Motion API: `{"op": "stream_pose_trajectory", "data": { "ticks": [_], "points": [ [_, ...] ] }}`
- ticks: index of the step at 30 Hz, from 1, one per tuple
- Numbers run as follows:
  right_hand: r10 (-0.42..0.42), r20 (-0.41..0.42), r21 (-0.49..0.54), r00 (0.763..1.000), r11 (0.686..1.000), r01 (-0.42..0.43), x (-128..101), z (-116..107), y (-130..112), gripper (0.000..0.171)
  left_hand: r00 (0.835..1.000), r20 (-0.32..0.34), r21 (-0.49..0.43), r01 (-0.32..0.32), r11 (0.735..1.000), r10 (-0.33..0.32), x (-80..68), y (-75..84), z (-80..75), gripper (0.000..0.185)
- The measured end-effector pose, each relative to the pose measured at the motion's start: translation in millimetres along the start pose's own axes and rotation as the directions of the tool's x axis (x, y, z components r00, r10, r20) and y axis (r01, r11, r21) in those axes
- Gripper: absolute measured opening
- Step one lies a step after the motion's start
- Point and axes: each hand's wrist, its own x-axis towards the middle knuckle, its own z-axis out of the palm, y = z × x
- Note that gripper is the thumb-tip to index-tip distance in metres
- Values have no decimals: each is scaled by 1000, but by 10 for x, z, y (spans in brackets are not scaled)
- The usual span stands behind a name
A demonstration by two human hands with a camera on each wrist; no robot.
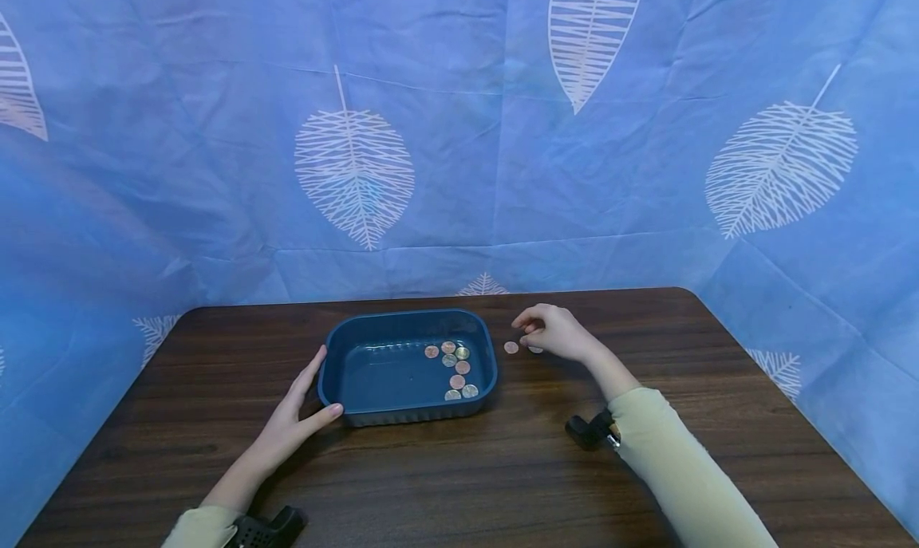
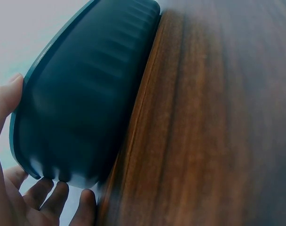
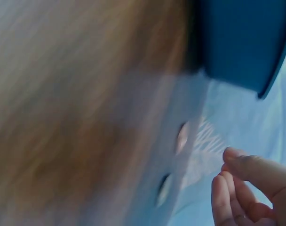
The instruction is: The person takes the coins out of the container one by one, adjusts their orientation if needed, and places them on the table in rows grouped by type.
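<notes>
A dark blue rectangular tray (image 1: pixel 402 411) with ribbed sides sits on the table. Several coins (image 1: pixel 457 381), copper, silvery and one more golden, lie flat in its right part. My left hand (image 1: pixel 293 420) touches the tray's left end, thumb at the front corner and extended fingers along the side; the left wrist view shows the fingertips against the wall. To the tray's right, my right hand (image 1: pixel 556 333) hovers with bent fingers, thumb and index tips apart. Below it lie a copper coin (image 1: pixel 511 347) and a second coin (image 1: pixel 536 349), partly covered by the hand.
The dark wooden table (image 1: pixel 445 484) has rounded far corners. Behind it hangs a blue cloth (image 1: pixel 459 173) with white leaf prints. A black wrist device (image 1: pixel 590 431) sits at the right cuff and another black device (image 1: pixel 269 528) at the left.
</notes>
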Motion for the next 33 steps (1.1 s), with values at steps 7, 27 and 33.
{"op": "stream_pose_trajectory", "data": {
  "ticks": [7,27,33],
  "points": [
    [-87,-35,32,996,996,88,53,60,-328,22,1000,1,9,12,1000,-12,1,5,8,83],
    [-22,-40,52,999,998,24,-41,-32,-122,23,1000,6,1,-16,1000,16,12,-13,-9,83],
    [20,-21,67,1000,998,-18,-99,-33,-38,24,1000,7,15,-12,1000,12,-4,-14,-4,83]
  ]
}}
